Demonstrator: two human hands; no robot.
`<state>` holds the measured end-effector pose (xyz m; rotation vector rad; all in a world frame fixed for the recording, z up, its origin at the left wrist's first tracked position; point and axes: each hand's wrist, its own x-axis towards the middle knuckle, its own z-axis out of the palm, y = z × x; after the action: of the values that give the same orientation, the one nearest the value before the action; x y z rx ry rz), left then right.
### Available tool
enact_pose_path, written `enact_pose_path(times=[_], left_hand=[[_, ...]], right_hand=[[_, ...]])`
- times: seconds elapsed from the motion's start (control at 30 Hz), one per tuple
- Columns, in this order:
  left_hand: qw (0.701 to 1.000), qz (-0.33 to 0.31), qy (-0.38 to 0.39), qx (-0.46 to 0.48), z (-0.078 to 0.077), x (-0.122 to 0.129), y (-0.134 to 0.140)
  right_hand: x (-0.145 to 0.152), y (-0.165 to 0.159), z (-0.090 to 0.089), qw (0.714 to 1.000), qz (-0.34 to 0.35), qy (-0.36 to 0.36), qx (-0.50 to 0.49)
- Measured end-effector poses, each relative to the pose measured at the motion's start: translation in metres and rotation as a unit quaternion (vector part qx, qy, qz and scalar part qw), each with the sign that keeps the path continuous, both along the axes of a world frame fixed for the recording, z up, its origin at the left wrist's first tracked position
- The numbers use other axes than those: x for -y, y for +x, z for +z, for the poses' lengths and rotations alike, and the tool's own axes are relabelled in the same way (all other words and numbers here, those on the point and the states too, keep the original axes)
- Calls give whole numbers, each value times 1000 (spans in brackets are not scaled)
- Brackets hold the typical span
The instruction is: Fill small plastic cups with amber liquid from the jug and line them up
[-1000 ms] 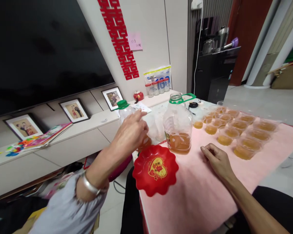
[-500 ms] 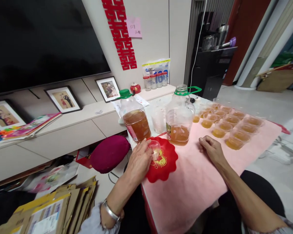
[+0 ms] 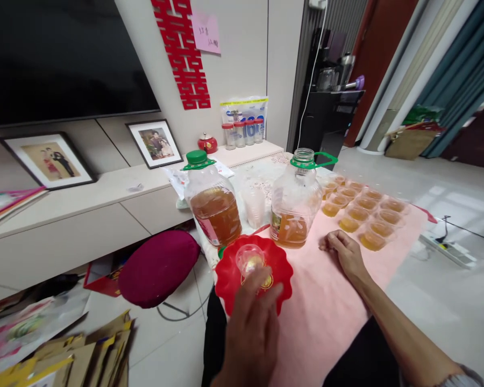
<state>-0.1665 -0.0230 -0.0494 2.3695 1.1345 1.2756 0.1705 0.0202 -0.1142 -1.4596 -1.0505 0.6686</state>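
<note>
My left hand (image 3: 252,328), slightly blurred, is over the near part of a red scalloped tray (image 3: 226,287), its fingers extended and apart. Just beyond the fingertips, a clear plastic cup (image 3: 246,255) stands in the tray. On the pink cloth (image 3: 306,301) rests my right hand (image 3: 344,251), fingers curled in with nothing visible in them. Behind the tray are two big clear jugs of amber liquid: a green-capped jug (image 3: 213,209) at left and an uncapped jug (image 3: 292,209) with a green handle at right. Between them stands a stack of clear cups (image 3: 254,207).
Several cups of amber liquid (image 3: 373,236) line the right side of the table. A maroon round stool (image 3: 159,269) stands left of it, with flattened cardboard (image 3: 92,349) on the floor. Behind runs a low cabinet (image 3: 105,215) with framed photos (image 3: 155,142) and red-lidded jars (image 3: 242,134).
My left hand has let go of the clear cup, which now stands in the tray, and has drawn back toward me. My right hand stays curled on the cloth. The view has shifted right.
</note>
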Motion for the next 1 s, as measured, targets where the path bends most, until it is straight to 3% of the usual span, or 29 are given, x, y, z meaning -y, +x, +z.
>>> enact_pose_path(times=[0.07, 0.13, 0.37, 0.47, 0.63, 0.8, 1.0], left_hand=[[992, -93, -80, 32, -15, 19, 14], [984, -131, -117, 29, -31, 32, 27], [981, -150, -117, 43, -80, 50, 52], [969, -154, -186, 52, -83, 49, 50], [951, -191, -238, 49, -73, 41, 45], [955, -203, -211, 52, -71, 37, 46], [963, -222, -146, 39, -84, 30, 45]], right_hand=[[1, -1, 1, 1000, -2, -1, 1], [2, -2, 2, 1000, -3, -3, 1], [3, -5, 5, 1000, -1, -11, 8], [2, -5, 5, 1000, 2, -13, 11], [0, -5, 5, 1000, 12, -14, 11], [2, -5, 10, 999, 42, -13, -6], [-2, -5, 32, 996, 81, 22, -40]])
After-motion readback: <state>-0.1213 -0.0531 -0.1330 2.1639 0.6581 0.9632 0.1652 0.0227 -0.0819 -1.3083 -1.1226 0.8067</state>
